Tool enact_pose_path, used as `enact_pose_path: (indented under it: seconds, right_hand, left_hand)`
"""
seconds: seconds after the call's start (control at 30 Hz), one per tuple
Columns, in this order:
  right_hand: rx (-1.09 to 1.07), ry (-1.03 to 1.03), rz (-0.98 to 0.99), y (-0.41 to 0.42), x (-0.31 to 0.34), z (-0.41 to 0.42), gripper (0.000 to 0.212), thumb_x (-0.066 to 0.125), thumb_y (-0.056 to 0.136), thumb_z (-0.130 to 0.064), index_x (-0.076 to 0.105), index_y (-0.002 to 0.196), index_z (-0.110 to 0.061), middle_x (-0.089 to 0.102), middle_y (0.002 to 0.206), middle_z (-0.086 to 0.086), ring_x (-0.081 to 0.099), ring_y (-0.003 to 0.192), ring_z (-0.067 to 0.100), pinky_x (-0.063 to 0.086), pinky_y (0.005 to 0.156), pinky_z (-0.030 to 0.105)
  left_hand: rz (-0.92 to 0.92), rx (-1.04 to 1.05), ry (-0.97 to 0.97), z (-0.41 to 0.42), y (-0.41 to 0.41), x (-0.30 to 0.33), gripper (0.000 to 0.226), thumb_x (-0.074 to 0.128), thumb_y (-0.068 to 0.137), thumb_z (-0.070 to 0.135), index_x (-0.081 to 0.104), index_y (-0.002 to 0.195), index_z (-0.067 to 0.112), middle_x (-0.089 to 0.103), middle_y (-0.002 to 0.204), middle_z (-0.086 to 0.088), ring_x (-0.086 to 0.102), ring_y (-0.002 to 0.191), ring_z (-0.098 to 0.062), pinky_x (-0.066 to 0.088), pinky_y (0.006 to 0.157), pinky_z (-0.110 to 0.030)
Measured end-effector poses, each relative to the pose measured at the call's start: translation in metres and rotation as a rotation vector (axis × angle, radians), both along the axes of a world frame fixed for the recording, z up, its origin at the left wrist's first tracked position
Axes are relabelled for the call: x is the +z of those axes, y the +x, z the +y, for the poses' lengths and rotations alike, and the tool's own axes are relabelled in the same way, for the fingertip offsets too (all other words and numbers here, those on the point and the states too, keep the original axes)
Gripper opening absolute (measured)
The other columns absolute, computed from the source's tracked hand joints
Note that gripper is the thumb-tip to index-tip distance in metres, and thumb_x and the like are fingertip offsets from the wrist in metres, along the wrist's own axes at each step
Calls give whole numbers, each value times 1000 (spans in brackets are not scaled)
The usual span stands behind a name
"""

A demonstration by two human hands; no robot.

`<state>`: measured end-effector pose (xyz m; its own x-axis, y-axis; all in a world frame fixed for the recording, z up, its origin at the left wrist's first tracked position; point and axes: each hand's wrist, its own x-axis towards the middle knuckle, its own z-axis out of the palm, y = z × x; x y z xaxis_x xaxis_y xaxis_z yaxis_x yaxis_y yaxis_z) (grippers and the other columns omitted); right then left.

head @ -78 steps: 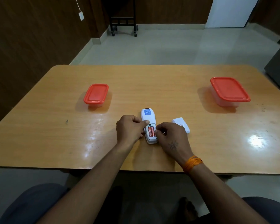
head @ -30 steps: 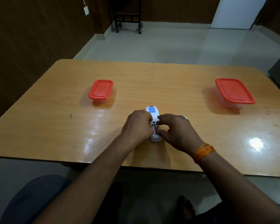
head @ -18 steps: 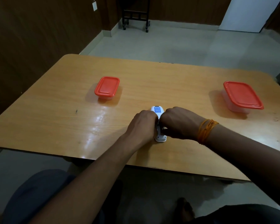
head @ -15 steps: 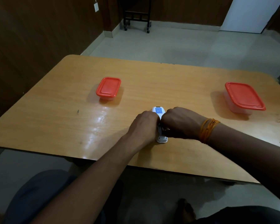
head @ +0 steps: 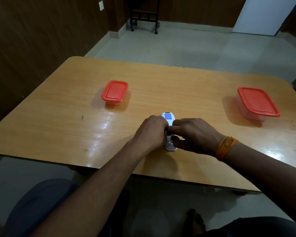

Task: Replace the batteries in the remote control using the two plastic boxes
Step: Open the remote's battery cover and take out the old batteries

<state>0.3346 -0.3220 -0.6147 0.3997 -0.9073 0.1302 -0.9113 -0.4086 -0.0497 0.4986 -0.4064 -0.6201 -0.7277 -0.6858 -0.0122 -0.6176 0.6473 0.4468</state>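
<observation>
- So a couple of seconds back the back of the remote (head: 167,117) was open to view, an orange battery showing in the bay, and the little white cover lay on the table just right of it. Now both hands have closed in over the middle and hide all that.
- Left hand (head: 152,130) wraps the remote's left side, fingers curled around it. Right hand (head: 194,134) has swung across from the right, fingertips pinching at something in the battery bay. Can't tell if a battery is actually out.
- My guess: they're digging out the old cells, so the swap is barely started.
- The remote sits face down near the table's (head: 67,108) front edge, roughly mid-width.
- Small box (head: 114,91) is toward the left side, big box (head: 257,102) close to the right edge, both with red lids on and well apart from the hands.
- The cover is out of sight now, likely under the right hand.
- Room: glossy wooden table, dark wood-panelled walls, pale tiled floor, a black wheeled stand (head: 143,14) at the back, something white (head: 261,14) far right.
</observation>
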Motion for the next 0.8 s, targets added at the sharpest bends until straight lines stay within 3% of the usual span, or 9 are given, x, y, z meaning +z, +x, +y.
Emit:
enact_pose_path:
  seconds: [0.13, 0.27, 0.33, 0.4, 0.47, 0.57, 0.7, 0.8]
  right_hand:
    - [-45, 23, -74, 4, -9, 6, 8, 67, 89, -21, 72, 96, -22, 63, 83, 2, 59, 68, 25, 40, 54, 32]
    - [-181, 39, -224, 11, -12, 9, 1, 68, 87, -23, 68, 88, -23, 61, 82, -2, 56, 67, 19, 35, 59, 29]
    - [-252, 59, -289, 13, -14, 9, 8, 73, 85, -27, 66, 84, -24, 57, 79, -7, 54, 69, 16, 35, 60, 29]
    - [-336, 90, -351, 12, -16, 6, 16, 79, 83, -28, 64, 80, -25, 53, 74, -13, 51, 66, 11, 35, 61, 30]
    - [-429, 136, -416, 9, -17, 3, 20, 81, 81, -24, 62, 77, -23, 55, 69, -12, 50, 64, 8, 34, 61, 30]
    - [-498, 148, -442, 11, -12, 0, 12, 81, 78, -21, 70, 82, -18, 61, 70, -12, 58, 68, 15, 42, 63, 30]
    - [-524, 139, -372, 22, -6, -2, 19, 76, 78, -21, 72, 96, -17, 70, 80, -4, 64, 80, 24, 53, 71, 36]
    - [-531, 122, -313, 29, -8, -5, 14, 70, 82, -25, 71, 95, -19, 73, 85, 2, 62, 80, 26, 46, 65, 34]
  left_hand:
    - [13, 27, 9, 0, 1, -3, 16, 61, 84, 8, 77, 84, 10, 65, 83, -13, 60, 79, -32, 44, 63, -32]
    - [20, 45, 13, 0, 1, -6, 15, 61, 83, 6, 75, 81, 10, 61, 78, -10, 58, 76, -31, 36, 60, -29]
    - [21, 47, 5, -1, 1, -6, 13, 62, 82, 7, 75, 82, 11, 61, 78, -8, 59, 77, -31, 36, 60, -29]
    - [27, 39, 1, -1, 0, -7, 11, 64, 82, 8, 75, 84, 10, 65, 81, -9, 62, 83, -32, 43, 62, -33]
    - [32, 29, 3, -2, 1, -8, 18, 66, 83, 11, 79, 95, 9, 73, 95, -14, 66, 93, -33, 54, 74, -38]
    - [35, 25, 2, -3, 2, -8, 23, 65, 84, 12, 80, 101, 9, 74, 100, -15, 66, 95, -33, 56, 79, -40]
    - [7, 27, -1, -2, 2, -6, 18, 61, 85, 10, 78, 93, 10, 68, 87, -10, 62, 81, -30, 44, 61, -34]
    - [9, 36, 6, -2, 2, -4, 17, 60, 88, 11, 77, 92, 11, 60, 79, -6, 57, 77, -27, 35, 61, -31]
